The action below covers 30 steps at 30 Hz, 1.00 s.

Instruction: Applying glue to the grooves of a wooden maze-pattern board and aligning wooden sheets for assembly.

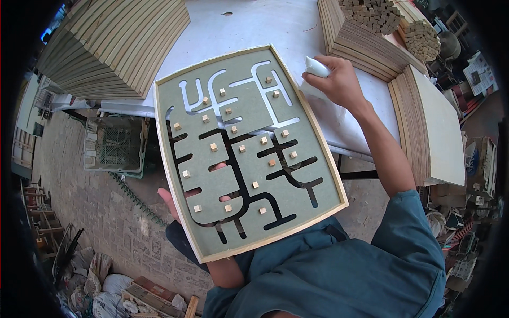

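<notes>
A grey-green board (254,169) with curved slots cut through it and a pale wooden frame is tilted in front of me. Small wooden cubes (213,147) stand scattered on its face. From beneath, my left hand (168,202) holds the board; its thumb shows past the left edge and bits of fingers through the slots, the rest hidden. Beyond the board's far right corner, my right hand (339,79) is wrapped round a white squeeze bottle (317,67), apart from the board. The board's upper end lies over the table's near edge.
A white-covered table (249,26) lies ahead. Stacked wooden panels (116,47) stand at its left, more panels (429,127) at its right, with bundled wooden sticks (371,16) above. A plastic crate (114,143) sits below the table's left; sacks (114,286) lie lower left.
</notes>
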Available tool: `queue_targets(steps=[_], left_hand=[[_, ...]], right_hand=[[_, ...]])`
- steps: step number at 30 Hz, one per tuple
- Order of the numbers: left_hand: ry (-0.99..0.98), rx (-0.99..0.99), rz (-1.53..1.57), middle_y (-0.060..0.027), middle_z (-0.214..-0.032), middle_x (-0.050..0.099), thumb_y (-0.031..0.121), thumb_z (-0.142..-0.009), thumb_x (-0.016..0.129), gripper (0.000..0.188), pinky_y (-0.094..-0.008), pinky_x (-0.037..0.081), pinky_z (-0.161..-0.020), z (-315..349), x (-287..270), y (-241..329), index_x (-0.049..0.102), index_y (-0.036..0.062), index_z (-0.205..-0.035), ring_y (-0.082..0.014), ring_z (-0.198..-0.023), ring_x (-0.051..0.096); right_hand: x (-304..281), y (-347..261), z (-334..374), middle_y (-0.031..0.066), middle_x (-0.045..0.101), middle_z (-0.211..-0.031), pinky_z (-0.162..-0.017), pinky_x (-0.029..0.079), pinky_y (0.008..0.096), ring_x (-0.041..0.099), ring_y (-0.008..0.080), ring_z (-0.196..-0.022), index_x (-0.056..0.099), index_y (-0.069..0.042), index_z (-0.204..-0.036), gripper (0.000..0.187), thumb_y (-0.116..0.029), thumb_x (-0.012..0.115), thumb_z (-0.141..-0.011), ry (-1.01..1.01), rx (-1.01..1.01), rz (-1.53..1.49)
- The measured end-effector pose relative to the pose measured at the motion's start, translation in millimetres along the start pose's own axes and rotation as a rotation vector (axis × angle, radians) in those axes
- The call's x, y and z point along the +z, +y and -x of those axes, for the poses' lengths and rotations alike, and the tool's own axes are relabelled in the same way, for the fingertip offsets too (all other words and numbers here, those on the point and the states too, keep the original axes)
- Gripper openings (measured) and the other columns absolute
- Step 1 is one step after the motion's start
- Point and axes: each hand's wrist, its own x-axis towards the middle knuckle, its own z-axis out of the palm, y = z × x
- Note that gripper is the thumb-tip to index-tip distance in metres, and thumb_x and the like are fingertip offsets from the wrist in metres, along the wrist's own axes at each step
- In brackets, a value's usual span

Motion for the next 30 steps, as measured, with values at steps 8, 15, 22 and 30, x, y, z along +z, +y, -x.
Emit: queue_targets(steps=[8, 15, 22, 30], left_hand=[[0.036, 0.001, -0.015, -0.0367, -0.145, 0.015, 0.071, -0.088, 0.032, 0.085, -0.0651, 0.047, -0.083, 2.5, 2.0, 3.4, 0.014, 0.0154, -0.149, -0.0489, -0.132, 0.027], [-0.021, -0.057, 0.042, -0.0363, -0.147, 0.007, 0.072, -0.087, 0.034, 0.086, -0.0664, 0.044, -0.085, 1.5, 0.2, 6.1, 0.012, 0.0171, -0.15, -0.0489, -0.135, 0.019], [0.075, -0.017, -0.077, -0.0369, -0.145, 0.017, 0.073, -0.086, 0.031, 0.087, -0.059, 0.049, -0.079, 2.6, 7.5, 2.7, 0.013, 0.0168, -0.15, -0.0468, -0.131, 0.03], [0.018, -0.027, -0.135, -0.0354, -0.145, 0.019, 0.072, -0.087, 0.031, 0.086, -0.0561, 0.05, -0.079, 2.2, 0.0, 3.8, 0.013, 0.0163, -0.15, -0.045, -0.129, 0.034]], right_hand=[[-1.4, -2.3, 8.3, 0.008, 0.065, -0.071, -0.062, 0.047, 0.0293, 0.059, 0.0129, -0.064, 0.068, 0.001, -0.086, 0.024, -0.02, 0.072, -0.076, 0.003, -0.001, 0.013], [-3.4, -3.2, 13.7, 0.0071, 0.064, -0.07, -0.061, 0.047, 0.0292, 0.058, 0.0119, -0.063, 0.067, 0.001, -0.084, 0.023, -0.02, 0.072, -0.077, -0.006, -0.009, 0.012], [-4.5, -5.1, 19.6, 0.0069, 0.063, -0.068, -0.06, 0.046, 0.0289, 0.056, 0.0115, -0.062, 0.066, 0.001, -0.083, 0.023, -0.02, 0.071, -0.077, -0.017, -0.004, -0.004], [-7.2, -6.5, 26.2, 0.0068, 0.063, -0.067, -0.059, 0.046, 0.0288, 0.056, 0.0113, -0.062, 0.066, 0.001, -0.082, 0.022, -0.02, 0.071, -0.077, -0.006, -0.011, -0.006]])
